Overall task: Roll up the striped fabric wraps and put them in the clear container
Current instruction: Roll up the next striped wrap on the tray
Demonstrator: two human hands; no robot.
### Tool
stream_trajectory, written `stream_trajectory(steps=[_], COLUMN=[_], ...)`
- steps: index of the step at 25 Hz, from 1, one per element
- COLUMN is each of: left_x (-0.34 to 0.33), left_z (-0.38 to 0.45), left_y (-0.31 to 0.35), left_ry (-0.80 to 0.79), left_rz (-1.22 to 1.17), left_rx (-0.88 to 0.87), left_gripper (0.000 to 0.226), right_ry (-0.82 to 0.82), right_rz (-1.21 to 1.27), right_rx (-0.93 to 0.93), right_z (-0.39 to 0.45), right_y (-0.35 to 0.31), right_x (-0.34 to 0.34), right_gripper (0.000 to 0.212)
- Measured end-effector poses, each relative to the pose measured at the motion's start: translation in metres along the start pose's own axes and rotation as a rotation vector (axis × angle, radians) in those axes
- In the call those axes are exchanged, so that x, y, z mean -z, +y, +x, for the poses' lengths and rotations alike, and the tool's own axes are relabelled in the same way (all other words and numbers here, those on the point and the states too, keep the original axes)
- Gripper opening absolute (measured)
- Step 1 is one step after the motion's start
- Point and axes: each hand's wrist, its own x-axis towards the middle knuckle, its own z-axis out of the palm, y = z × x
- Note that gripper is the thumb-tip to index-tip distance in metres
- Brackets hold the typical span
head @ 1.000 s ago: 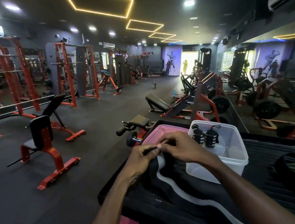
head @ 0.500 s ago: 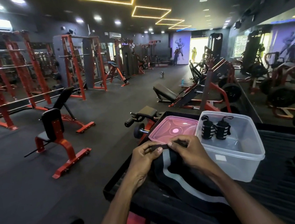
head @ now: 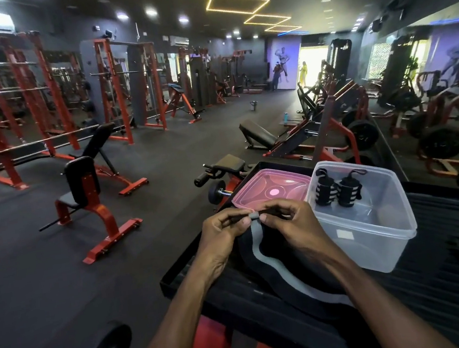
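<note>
Both hands – striped wrap end, pinched

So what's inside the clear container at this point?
Two rolled striped wraps stand side by side at the far end of the clear container. The rest of its floor looks bare, though the near wall blurs it.

Two bare arms come up from the bottom of the frame. The left hand and right hand wear no gloves, rings or sleeves.
</note>
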Motion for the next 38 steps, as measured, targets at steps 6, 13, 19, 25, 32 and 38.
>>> stream_trajectory(steps=[6, 13, 19, 25, 32, 38], left_x=[-0.001, -0.003, -0.005, -0.006, -0.020, -0.023], left_z=[-0.005, -0.010, -0.010, -0.010, -0.011, -0.006], left_y=[-0.002, 0.001, -0.003, 0.000, -0.001, -0.003], left_ry=[-0.040, -0.005, -0.085, -0.017, -0.096, -0.009], left_rz=[-0.060, 0.079, -0.125, 0.017, -0.220, -0.162], left_rx=[0.087, -0.027, 0.149, 0.068, 0.186, 0.104], left_gripper=[0.015, 0.016, 0.023, 0.017, 0.027, 0.019], right_ry=[0.018, -0.054, 0.022, -0.014, 0.066, 0.012], right_rz=[-0.149, -0.142, -0.130, -0.214, -0.175, -0.055], right_rx=[0.033, 0.064, 0.084, 0.066, 0.122, 0.040], right_z=[0.000, -0.003, -0.005, -0.001, -0.001, -0.003], right_y=[0.001, -0.001, -0.006, -0.002, -0.008, -0.010], right_x=[0.001, 0.006, 0.007, 0.009, 0.017, 0.021], right_gripper=[0.019, 0.013, 0.025, 0.012, 0.032, 0.010])
